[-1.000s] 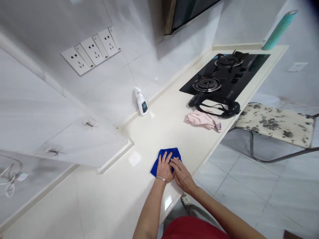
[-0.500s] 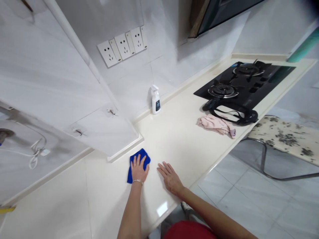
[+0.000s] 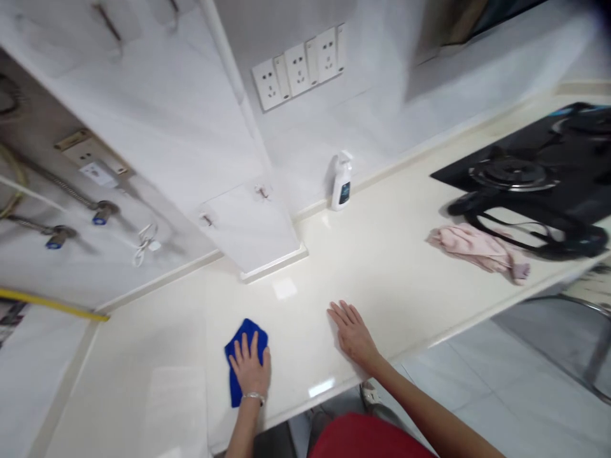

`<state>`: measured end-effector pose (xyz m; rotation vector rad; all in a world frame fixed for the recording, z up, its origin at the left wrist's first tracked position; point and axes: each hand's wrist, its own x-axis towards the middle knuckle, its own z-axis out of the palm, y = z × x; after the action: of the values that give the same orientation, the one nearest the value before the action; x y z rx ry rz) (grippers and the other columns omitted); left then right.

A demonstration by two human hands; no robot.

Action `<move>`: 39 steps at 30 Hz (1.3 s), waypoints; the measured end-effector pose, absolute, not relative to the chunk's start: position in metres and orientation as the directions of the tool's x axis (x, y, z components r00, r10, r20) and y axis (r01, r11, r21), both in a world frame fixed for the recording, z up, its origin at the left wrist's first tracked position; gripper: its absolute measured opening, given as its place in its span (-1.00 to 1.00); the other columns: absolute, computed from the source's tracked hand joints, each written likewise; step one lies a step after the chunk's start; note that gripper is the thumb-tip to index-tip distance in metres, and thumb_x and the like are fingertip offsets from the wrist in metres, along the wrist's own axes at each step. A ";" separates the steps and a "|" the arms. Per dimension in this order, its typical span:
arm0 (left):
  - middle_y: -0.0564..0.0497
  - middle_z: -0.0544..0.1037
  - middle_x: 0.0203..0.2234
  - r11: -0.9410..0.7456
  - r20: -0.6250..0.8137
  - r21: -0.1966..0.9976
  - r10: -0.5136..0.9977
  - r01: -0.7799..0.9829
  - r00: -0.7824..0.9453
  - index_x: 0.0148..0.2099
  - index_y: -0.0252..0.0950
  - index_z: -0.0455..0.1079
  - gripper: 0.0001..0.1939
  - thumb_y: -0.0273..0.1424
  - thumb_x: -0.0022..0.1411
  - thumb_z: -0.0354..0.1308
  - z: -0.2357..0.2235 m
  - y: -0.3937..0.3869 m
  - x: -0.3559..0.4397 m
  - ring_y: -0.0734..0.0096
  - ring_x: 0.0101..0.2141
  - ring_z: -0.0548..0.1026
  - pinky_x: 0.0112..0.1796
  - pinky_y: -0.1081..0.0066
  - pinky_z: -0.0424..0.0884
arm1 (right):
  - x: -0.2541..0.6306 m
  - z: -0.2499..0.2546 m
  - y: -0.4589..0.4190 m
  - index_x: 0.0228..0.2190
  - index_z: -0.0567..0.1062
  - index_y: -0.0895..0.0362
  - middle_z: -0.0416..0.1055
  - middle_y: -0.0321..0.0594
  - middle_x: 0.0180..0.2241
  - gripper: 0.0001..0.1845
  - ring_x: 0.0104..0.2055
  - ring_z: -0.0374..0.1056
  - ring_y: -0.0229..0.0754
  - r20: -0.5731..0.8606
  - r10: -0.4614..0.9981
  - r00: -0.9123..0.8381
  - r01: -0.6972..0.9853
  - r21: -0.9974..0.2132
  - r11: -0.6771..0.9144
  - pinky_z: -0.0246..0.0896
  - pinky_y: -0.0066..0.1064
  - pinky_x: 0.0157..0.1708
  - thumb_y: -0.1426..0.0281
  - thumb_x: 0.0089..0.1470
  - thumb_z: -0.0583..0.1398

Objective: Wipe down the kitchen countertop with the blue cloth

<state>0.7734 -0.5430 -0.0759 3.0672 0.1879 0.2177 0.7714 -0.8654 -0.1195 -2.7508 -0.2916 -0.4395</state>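
My left hand (image 3: pixel 251 369) lies flat, fingers spread, pressing a blue cloth (image 3: pixel 238 346) onto the cream countertop (image 3: pixel 396 280). A bracelet sits on that wrist. My right hand (image 3: pixel 353 331) rests flat and open on the bare counter to the right of the cloth, holding nothing, near the counter's front edge.
A white spray bottle (image 3: pixel 342 181) stands against the wall. A pink cloth (image 3: pixel 472 245) lies near a black gas hob (image 3: pixel 534 172) with a dark strap (image 3: pixel 539 226) in front of it. Wall sockets (image 3: pixel 298 67), a white column (image 3: pixel 258 216) and taps (image 3: pixel 102 213) line the back.
My left hand has slid the blue cloth leftward along the counter, away from my right hand, which lifted off the cloth and now rests on bare counter. The view has swung left.
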 end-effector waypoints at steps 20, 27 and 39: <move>0.01 0.10 0.39 -0.970 0.053 0.155 0.198 0.188 0.979 0.36 0.01 0.09 -0.40 -0.22 0.30 0.03 -0.063 -0.473 0.620 0.03 0.38 -0.02 0.29 -0.19 0.05 | 0.753 -0.134 -0.882 0.32 0.12 0.16 0.08 -0.07 0.33 -0.23 0.40 -0.14 0.13 0.413 0.237 0.879 0.380 -0.309 -0.872 -0.10 0.14 0.32 0.46 0.04 -0.01; 0.00 0.16 0.37 -0.948 0.037 0.166 0.283 0.273 0.958 0.33 0.00 0.16 -0.45 -0.21 0.32 0.01 -0.059 -0.442 0.602 0.08 0.37 0.03 0.28 -0.13 0.11 | 0.754 -0.134 -0.881 0.32 0.12 0.14 0.10 -0.07 0.33 -0.26 0.39 -0.10 0.15 0.437 0.243 0.866 0.399 -0.311 -0.862 -0.08 0.14 0.32 0.42 0.09 -0.02; -0.18 0.16 0.36 -0.691 -0.041 0.073 0.719 0.719 0.694 0.37 -0.19 0.11 -0.40 -0.17 0.34 -0.12 -0.053 -0.357 0.573 -0.10 0.33 0.11 0.25 -0.16 0.13 | 0.752 -0.130 -0.880 0.34 0.09 0.07 0.08 -0.15 0.34 -0.21 0.38 -0.07 0.19 0.437 0.222 0.872 0.386 -0.335 -0.859 -0.03 0.18 0.29 0.42 0.05 0.00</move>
<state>0.5733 -0.3570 -0.0526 2.8145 1.1970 -0.0149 0.7524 -0.8799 -0.1302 -2.6239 -0.4474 -0.5427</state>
